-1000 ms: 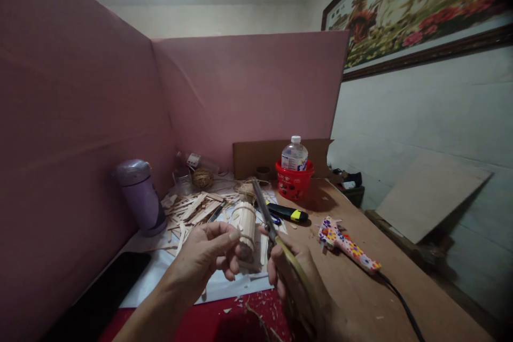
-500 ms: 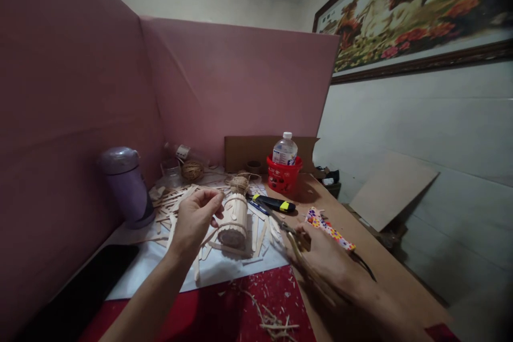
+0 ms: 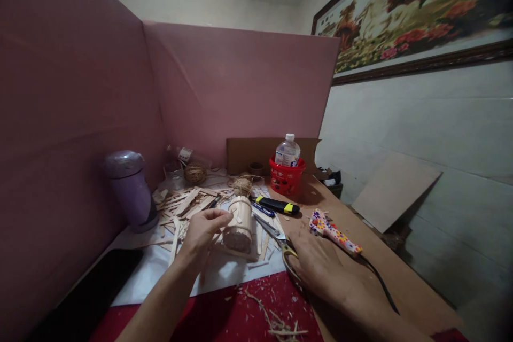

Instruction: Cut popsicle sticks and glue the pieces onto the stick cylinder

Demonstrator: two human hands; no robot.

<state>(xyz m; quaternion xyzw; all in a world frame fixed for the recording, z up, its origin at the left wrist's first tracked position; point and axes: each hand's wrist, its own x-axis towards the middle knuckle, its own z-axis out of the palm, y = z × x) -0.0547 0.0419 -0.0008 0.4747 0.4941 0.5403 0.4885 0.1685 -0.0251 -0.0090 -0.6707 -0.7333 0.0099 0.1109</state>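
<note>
A small barrel of pale craft sticks (image 3: 239,230) lies on its side on the white paper, its round end facing me. My left hand (image 3: 203,231) is closed in a pinch at the barrel's left side. Whatever sits between its thumb and forefinger is too small to make out. My right hand (image 3: 318,259) rests low over the handles of the scissors (image 3: 276,232), its fingers partly hidden around them. The blades lie nearly closed and point toward the barrel. Right of that hand is a flower-patterned glue gun (image 3: 335,232) with a black cord.
Loose craft sticks (image 3: 188,204) cover the paper behind my left hand. Twine balls (image 3: 242,187), a yellow-black utility knife (image 3: 276,204) and a red bucket (image 3: 287,179) holding a bottle (image 3: 287,152) stand beyond. A purple flask (image 3: 132,192) is at left; scraps litter the red cloth (image 3: 224,312).
My right hand has lowered the scissors onto the table, and their blades have come closer together. My left hand has moved slightly right and down, nearer the barrel.
</note>
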